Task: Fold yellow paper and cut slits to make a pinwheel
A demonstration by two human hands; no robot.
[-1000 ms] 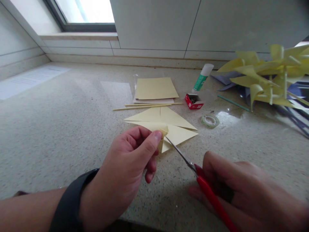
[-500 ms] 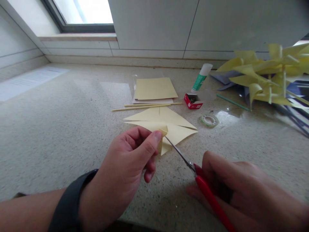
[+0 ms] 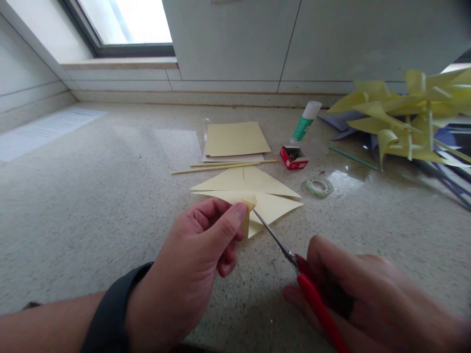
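**Scissors into the yellow paper, plus everything else on the counter**

Left hand (image 3: 195,264) is closed in a pinch, thumb and fingers clamped on a curled-over corner of the cut yellow sheet (image 3: 253,193), holding that corner up off the speckled counter (image 3: 91,196). There's a black band on that wrist. Right hand (image 3: 353,294) is wrapped shut around the red handles of the scissors (image 3: 294,267), and the blade tips sit right at the paper beside the left thumb. Blades look nearly together, can't tell for sure. The sheet itself lies flat in the middle of the counter, just ahead of both hands, split into triangular flaps that meet near the centre.

Containers: just one, a small red box (image 3: 293,157), open on top with small dark bits inside, too tiny to say what. It sits right by the glue stick (image 3: 304,125), which is leaning with its white cap on.

Counts, going outward:
- 1 roll of clear tape (image 3: 319,186), flat, right of the sheet
- 2 thin wooden sticks (image 3: 221,166), side by side just behind the sheet
- 1 small stack of yellow paper (image 3: 235,139) behind the sticks
- 1 green stick (image 3: 353,157) lying farther right
- a pile of finished yellow pinwheels (image 3: 405,117) at the far right, overlapping too much to count
- 1 white printed page (image 3: 40,130) far left
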